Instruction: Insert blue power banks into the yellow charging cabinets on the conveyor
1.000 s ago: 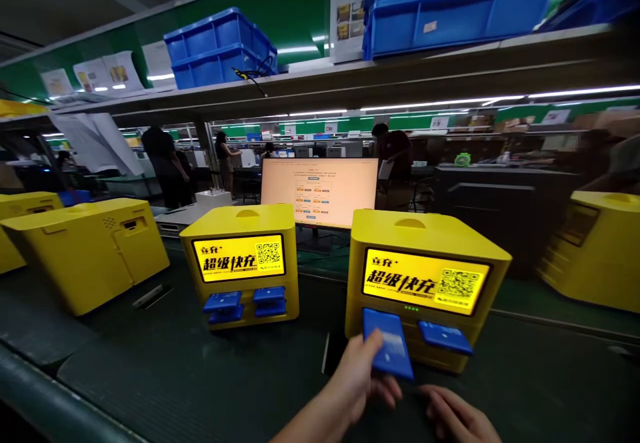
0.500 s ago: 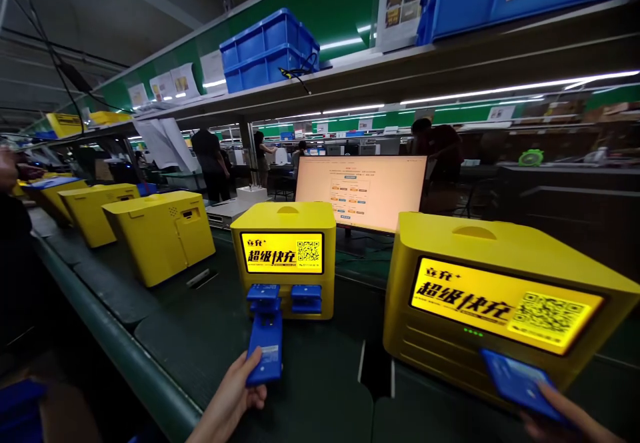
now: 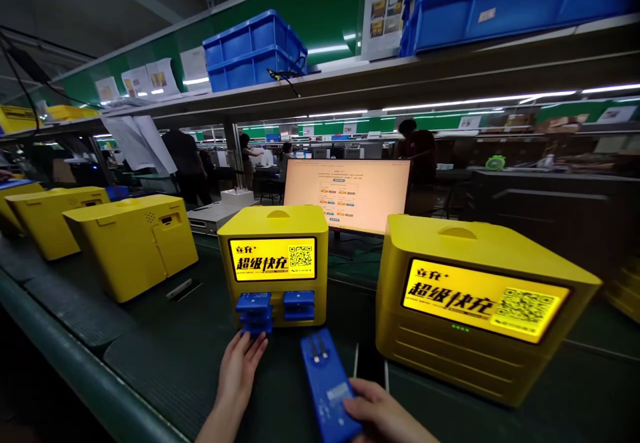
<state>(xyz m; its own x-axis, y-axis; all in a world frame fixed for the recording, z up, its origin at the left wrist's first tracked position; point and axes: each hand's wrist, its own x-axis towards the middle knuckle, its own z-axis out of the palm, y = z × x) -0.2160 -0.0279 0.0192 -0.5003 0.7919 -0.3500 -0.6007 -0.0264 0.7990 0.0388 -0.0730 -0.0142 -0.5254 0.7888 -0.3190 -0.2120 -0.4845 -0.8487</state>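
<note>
In front of me stands a yellow power bank cabinet point(image 3: 323, 270) with a lit sign and blue power banks sticking out of its slots. My left hand point(image 3: 239, 366) has its fingertips at the front end of the lowest left power bank point(image 3: 257, 328), which sits in its slot below others. My right hand point(image 3: 373, 406) grips another blue power bank point(image 3: 325, 380) by its near right side. Two short cable ends and a pale label show on its upward face. It is held clear of the cabinet, slanting towards it.
A second lit yellow cabinet point(image 3: 480, 370) stands at the right, its slots closed. More yellow cabinets point(image 3: 135, 250) line the conveyor point(image 3: 165, 363) to the left. A monitor point(image 3: 370, 190) stands behind. Blue bins point(image 3: 255, 53) rest on the shelf overhead. People point(image 3: 185, 163) are in the background.
My left hand has pushed its power bank into the lower left slot. My right hand has brought its power bank leftwards from before the right cabinet. The view has shifted slightly.
</note>
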